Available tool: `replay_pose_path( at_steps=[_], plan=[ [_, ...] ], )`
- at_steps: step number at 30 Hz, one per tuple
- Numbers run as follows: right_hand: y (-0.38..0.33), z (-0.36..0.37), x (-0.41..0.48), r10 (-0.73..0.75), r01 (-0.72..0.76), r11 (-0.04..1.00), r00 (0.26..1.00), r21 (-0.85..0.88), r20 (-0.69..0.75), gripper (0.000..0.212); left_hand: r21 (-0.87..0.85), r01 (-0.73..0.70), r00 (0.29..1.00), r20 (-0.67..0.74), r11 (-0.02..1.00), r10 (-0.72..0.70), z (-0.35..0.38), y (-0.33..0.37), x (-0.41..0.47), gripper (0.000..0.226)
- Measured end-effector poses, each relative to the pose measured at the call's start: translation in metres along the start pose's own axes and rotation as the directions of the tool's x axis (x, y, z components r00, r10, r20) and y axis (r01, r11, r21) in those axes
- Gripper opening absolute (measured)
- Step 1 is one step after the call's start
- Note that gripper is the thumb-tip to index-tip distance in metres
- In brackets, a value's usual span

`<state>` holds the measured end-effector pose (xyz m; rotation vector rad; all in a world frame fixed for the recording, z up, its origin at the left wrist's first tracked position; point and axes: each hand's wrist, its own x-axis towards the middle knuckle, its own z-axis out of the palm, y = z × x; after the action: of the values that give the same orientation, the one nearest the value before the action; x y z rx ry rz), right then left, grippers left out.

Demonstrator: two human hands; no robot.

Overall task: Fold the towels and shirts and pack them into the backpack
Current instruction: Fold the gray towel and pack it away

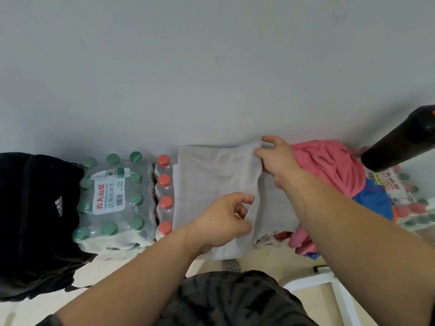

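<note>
**Grey towel mid-fold, both hands on its right edge**

Grey towel [211, 184] is lying flat on top of the shrink-wrapped water bottle packs [113, 198], long axis running near-to-far from the person. Folded flap is sitting to the left of both grips. Right hand [280, 161] is pinching the far right corner, fingers closed on the cloth. Left hand [223, 220] is pinching the near end of the same edge, thumb and fingers closed on it. Both are equally close, one per end. Judgement: next move is carrying that edge leftward across the long axis.

Towel is looking pale grey, thin, soft, slightly creased. Pink cloth [329, 170] and blue cloth [372, 201] are waiting bunched on the right. Black backpack [35, 208] is standing at far left, well apart from the towel.
</note>
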<state>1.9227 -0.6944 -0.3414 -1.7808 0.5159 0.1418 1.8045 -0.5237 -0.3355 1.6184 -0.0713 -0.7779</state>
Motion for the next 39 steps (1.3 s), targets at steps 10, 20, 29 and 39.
replay_pose_path(
  at_steps=[10,20,29,39],
  plan=[
    [0.017,-0.028,0.026,-0.154,0.241,0.950,0.916,-0.199,0.370,0.045,0.056,0.144,0.968,-0.216,0.988,-0.128,0.041,0.010,0.022,0.054],
    [0.014,-0.067,0.043,-0.152,0.360,0.791,0.899,-0.494,0.411,0.058,0.201,0.195,0.974,-0.154,0.960,-0.165,0.071,0.015,0.045,0.054],
    [0.033,-0.024,0.010,-0.392,0.688,0.431,0.726,-0.585,0.565,0.050,0.257,0.427,0.601,-0.797,0.867,-0.060,0.014,-0.021,-0.009,0.011],
    [0.011,0.092,-0.028,-0.162,0.821,0.345,0.530,-0.455,0.832,0.059,0.091,0.658,0.444,-0.849,0.748,-0.287,-0.001,-0.076,-0.053,0.048]
  ],
)
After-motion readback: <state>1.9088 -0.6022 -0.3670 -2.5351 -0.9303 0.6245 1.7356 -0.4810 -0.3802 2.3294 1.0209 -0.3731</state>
